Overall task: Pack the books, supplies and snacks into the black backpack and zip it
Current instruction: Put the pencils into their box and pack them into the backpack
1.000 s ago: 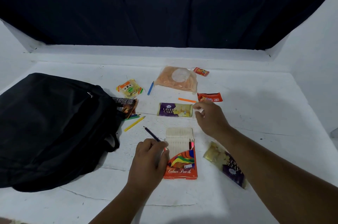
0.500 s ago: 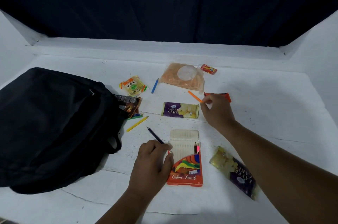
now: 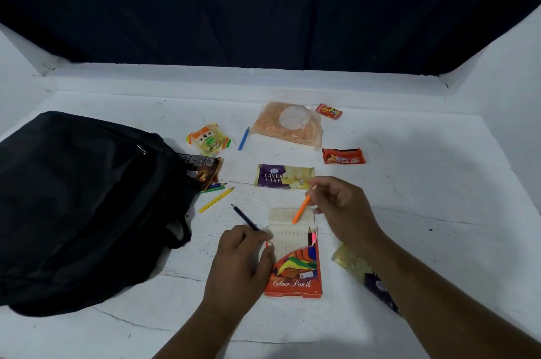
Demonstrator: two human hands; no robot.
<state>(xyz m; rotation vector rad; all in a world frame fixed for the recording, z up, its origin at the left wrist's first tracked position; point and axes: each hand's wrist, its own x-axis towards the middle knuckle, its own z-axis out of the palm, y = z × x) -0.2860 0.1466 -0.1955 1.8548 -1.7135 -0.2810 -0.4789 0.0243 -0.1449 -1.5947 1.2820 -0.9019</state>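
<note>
The black backpack (image 3: pixel 82 206) lies on the left of the white table. An orange colour-pencil box (image 3: pixel 295 270) lies open in front of me, its pale tray pulled out with two pencils in it. My left hand (image 3: pixel 243 259) holds the box's left edge, and a dark blue pencil (image 3: pixel 243 216) runs under its fingers. My right hand (image 3: pixel 342 206) pinches an orange pencil (image 3: pixel 301 209) over the tray, tip pointing down-left. A yellow pencil (image 3: pixel 216 200) and a blue pencil (image 3: pixel 243 139) lie loose on the table.
Snacks lie scattered: a purple layer cake pack (image 3: pixel 285 177), a red wafer bar (image 3: pixel 343 156), an orange bag (image 3: pixel 288 124), a small red pack (image 3: pixel 329 111), a yellow pack (image 3: pixel 208 139), a dark wrapper (image 3: pixel 205 168) by the backpack and a gold-purple pack (image 3: pixel 366 273) under my right forearm.
My right hand picked the orange pencil up from beside the red wafer bar and carried it back toward me, over the box's tray. My left hand stayed on the box.
</note>
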